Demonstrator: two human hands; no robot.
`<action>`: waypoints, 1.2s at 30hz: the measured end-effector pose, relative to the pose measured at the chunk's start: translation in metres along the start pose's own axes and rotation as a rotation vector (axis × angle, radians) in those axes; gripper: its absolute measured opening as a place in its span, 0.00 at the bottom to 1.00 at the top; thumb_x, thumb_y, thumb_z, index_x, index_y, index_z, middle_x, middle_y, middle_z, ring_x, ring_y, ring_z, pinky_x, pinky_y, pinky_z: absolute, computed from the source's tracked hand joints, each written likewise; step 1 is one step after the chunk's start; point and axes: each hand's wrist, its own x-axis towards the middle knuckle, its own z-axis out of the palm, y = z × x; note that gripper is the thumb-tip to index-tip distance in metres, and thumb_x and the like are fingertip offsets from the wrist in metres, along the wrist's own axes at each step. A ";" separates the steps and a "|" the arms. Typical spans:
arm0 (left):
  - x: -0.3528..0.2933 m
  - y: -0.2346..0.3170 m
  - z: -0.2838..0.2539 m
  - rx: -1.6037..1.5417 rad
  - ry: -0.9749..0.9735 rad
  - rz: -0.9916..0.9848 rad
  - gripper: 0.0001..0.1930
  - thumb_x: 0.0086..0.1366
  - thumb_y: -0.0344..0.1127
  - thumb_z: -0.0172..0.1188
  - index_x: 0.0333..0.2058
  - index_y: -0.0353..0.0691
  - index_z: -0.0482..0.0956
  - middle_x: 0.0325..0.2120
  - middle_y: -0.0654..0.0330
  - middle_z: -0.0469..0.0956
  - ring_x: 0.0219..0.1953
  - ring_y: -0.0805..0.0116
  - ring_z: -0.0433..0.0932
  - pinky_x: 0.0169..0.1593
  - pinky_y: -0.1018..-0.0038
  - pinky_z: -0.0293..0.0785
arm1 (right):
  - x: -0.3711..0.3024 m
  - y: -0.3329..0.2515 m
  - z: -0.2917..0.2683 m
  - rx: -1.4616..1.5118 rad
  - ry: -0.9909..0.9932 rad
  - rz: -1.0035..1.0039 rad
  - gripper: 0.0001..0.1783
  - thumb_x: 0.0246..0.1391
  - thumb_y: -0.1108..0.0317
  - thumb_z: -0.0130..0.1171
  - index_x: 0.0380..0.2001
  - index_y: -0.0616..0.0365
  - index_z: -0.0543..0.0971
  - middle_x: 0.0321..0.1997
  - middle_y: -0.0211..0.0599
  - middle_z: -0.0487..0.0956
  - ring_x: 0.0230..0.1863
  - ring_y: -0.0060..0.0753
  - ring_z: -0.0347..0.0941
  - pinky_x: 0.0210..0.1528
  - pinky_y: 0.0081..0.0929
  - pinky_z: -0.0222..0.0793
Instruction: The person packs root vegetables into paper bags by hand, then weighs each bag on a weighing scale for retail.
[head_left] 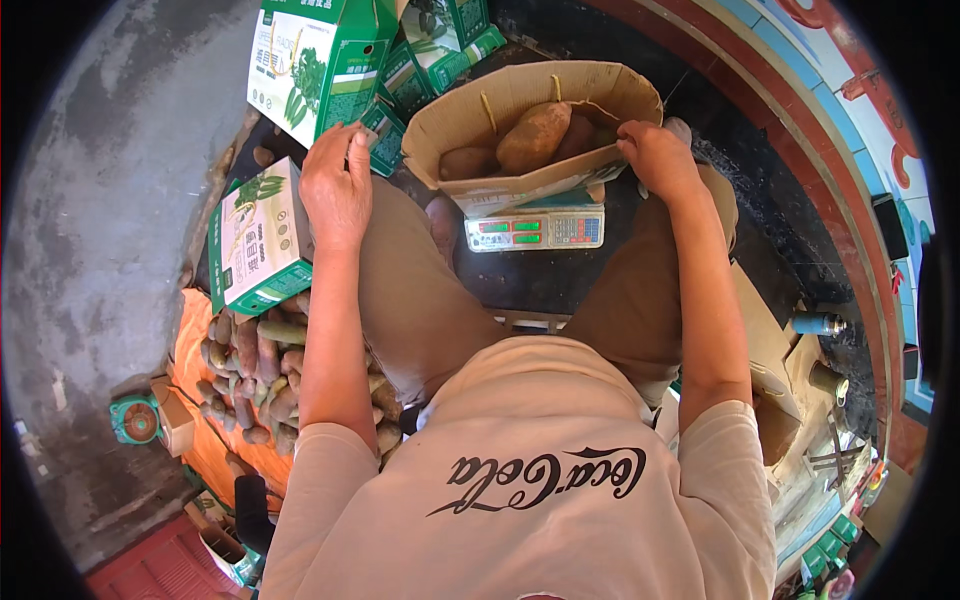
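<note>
In front of me an open cardboard box [535, 183] with thin yellow cord loops holds several large, brown root vegetables [533, 138]. It rests on a digital scale [536, 232] with lit green displays and a keypad. My right hand [660, 158] pinches the box's right rim, fingers closed on the cardboard. Over my left knee my left hand [335, 190] is raised, thumb apart from the fingers, with nothing visible in it. It is nearest a green and white carton [320, 65], and a second, similar carton [262, 235] stands beside my left forearm.
Left of my legs, a pile of long, soil-coloured root vegetables [262, 370] lies on an orange sheet [205, 425]. More green packaging [440, 55] stands behind. A green round device [135, 419] sits far left. A blue flask [818, 323] and flattened cardboard [760, 310] lie to my right.
</note>
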 end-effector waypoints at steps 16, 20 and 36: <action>-0.001 -0.001 0.003 0.004 -0.007 -0.002 0.13 0.65 0.37 0.52 0.32 0.32 0.79 0.33 0.51 0.79 0.42 0.51 0.77 0.46 0.63 0.71 | 0.001 -0.001 -0.001 -0.036 -0.074 0.041 0.14 0.54 0.60 0.52 0.41 0.53 0.77 0.41 0.41 0.79 0.44 0.44 0.74 0.45 0.38 0.70; -0.001 0.000 0.004 0.005 -0.008 -0.010 0.13 0.65 0.37 0.52 0.32 0.33 0.79 0.33 0.51 0.80 0.42 0.51 0.77 0.46 0.63 0.71 | 0.001 -0.002 -0.002 -0.055 -0.082 0.041 0.14 0.55 0.59 0.52 0.41 0.53 0.77 0.41 0.41 0.79 0.45 0.44 0.74 0.46 0.38 0.70; -0.005 0.005 0.011 -0.021 0.029 0.043 0.09 0.61 0.35 0.56 0.31 0.33 0.79 0.32 0.51 0.80 0.41 0.52 0.78 0.46 0.63 0.72 | 0.000 -0.004 -0.004 -0.036 -0.094 0.051 0.14 0.54 0.59 0.52 0.40 0.53 0.77 0.40 0.42 0.79 0.44 0.44 0.74 0.46 0.38 0.69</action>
